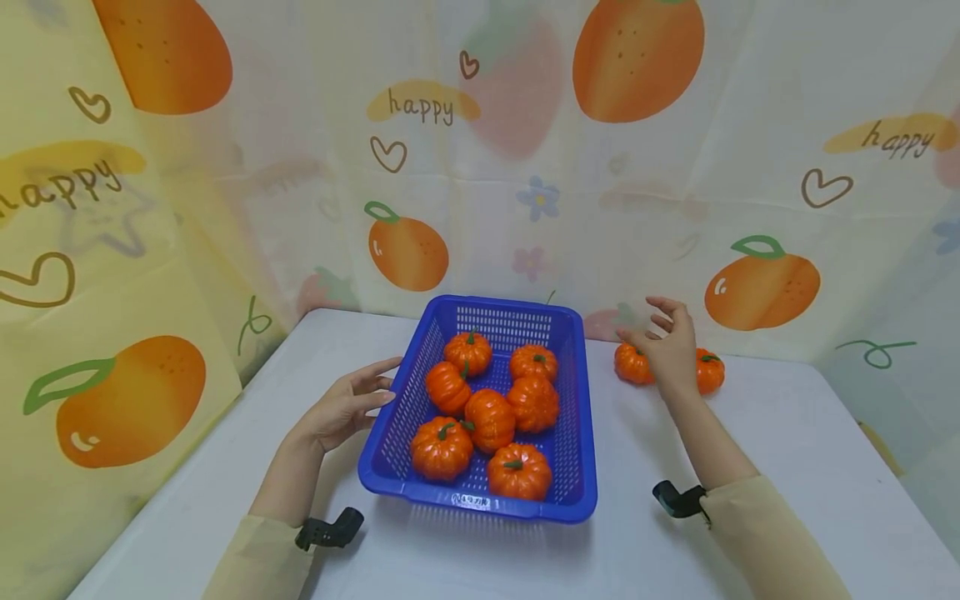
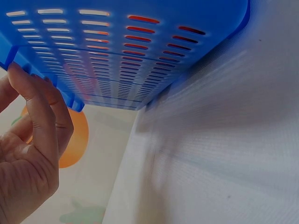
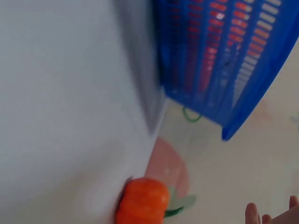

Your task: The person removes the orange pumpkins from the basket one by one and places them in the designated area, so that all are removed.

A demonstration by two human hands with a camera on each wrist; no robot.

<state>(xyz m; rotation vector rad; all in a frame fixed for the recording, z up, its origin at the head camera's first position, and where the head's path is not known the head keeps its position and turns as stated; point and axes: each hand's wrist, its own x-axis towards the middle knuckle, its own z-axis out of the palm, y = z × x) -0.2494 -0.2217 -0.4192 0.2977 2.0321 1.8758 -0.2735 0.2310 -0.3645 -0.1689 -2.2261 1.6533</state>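
A blue plastic basket (image 1: 480,500) with slotted walls holds several small orange pumpkins (image 1: 442,448). My left hand (image 1: 348,408) is at the basket's left side, its bent fingertips right at the rim. The left wrist view shows the same hand (image 2: 35,135) with its fingers touching the basket's blue lip (image 2: 77,103). To the right of the basket, my right hand (image 1: 671,350) is raised over the table with loosely bent fingers and holds nothing. Behind it are one orange pumpkin (image 1: 632,364) and another pumpkin (image 1: 710,372), both partly covered by the hand.
The white table (image 1: 645,542) runs back to a hanging cloth (image 1: 480,217) printed with oranges, hearts and words. More of this cloth closes off the left and right sides. A black wrist camera (image 1: 330,529) is strapped to the left wrist, and another black camera (image 1: 678,500) to the right.
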